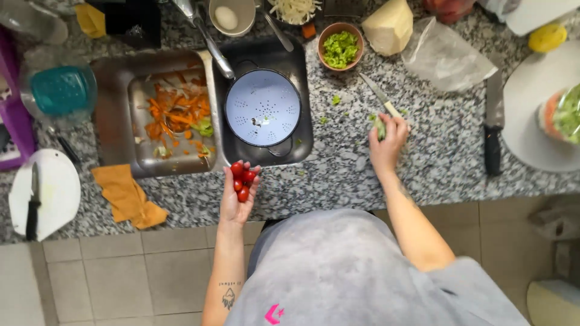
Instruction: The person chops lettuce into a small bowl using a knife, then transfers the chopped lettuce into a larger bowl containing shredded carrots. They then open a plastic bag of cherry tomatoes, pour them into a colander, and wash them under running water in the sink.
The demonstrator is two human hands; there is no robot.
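My left hand (237,194) is palm up at the counter's front edge, cupping several small red cherry tomatoes (241,180), just in front of the pale blue colander (262,107) that stands in the right sink basin. My right hand (388,140) rests on the granite counter (435,151), fingers closed on a green vegetable scrap (379,125) and touching the handle end of a small knife (378,93) that lies on the counter. A terracotta bowl of chopped green vegetable (340,47) stands behind the knife.
The left sink basin (175,118) holds orange and green peelings. A block of cheese (390,25), a clear plastic bag (447,57), a black-handled knife (493,118) and a white board (531,115) lie to the right. An orange cloth (127,196) and a white board with a knife (42,193) lie to the left.
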